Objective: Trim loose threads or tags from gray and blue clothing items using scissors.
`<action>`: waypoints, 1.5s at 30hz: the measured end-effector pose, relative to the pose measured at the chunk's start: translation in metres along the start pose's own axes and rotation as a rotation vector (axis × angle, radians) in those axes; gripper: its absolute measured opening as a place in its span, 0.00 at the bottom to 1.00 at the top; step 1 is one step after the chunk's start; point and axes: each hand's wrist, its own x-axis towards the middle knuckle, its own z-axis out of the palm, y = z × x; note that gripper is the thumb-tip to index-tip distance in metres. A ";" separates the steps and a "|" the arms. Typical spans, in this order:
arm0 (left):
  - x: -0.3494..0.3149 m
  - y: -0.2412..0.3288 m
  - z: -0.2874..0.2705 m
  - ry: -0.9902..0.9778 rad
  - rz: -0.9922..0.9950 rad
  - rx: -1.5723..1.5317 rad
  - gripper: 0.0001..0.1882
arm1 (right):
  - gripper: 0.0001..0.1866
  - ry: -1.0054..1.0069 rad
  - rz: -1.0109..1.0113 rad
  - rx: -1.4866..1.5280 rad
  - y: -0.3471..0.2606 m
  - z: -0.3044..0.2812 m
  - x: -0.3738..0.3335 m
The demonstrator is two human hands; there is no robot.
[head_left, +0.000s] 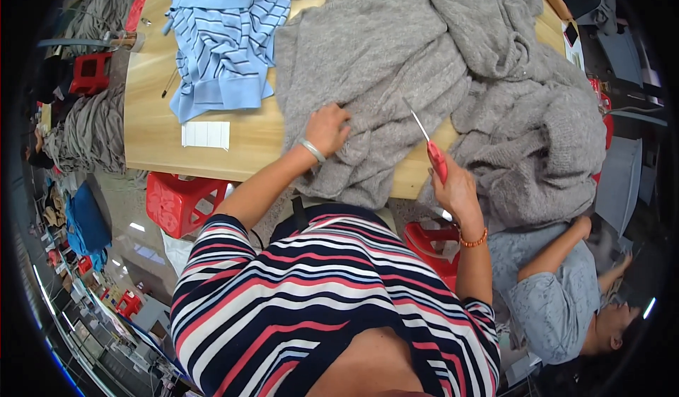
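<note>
A large grey knitted garment (396,65) lies spread over the wooden table (152,125) and hangs off its near edge at the right. My left hand (327,128) presses down on the knit near the table's front edge, fingers bent. My right hand (456,188) holds a red-handled tool with a thin metal tip (429,144), the tip pointing up over the grey knit.
A light blue striped garment (226,36) lies at the table's far left, a white paper slip (206,135) in front of it. Red plastic stools (177,202) stand below the table edge. Another person in grey-blue (559,291) sits at my right. Grey fabric piles (92,128) lie left.
</note>
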 end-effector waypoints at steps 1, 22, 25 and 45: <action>0.000 -0.013 0.002 -0.106 -0.124 -0.126 0.10 | 0.19 0.028 -0.016 -0.005 -0.004 0.000 0.001; 0.098 -0.035 -0.088 -0.100 -0.248 -1.109 0.05 | 0.20 0.184 0.049 0.034 -0.037 0.015 -0.015; 0.145 -0.057 -0.130 0.346 -0.217 -1.368 0.11 | 0.21 0.202 0.052 0.066 -0.031 0.017 -0.013; 0.054 0.015 -0.125 0.357 0.488 -0.041 0.17 | 0.20 0.148 0.040 0.083 -0.017 0.024 -0.004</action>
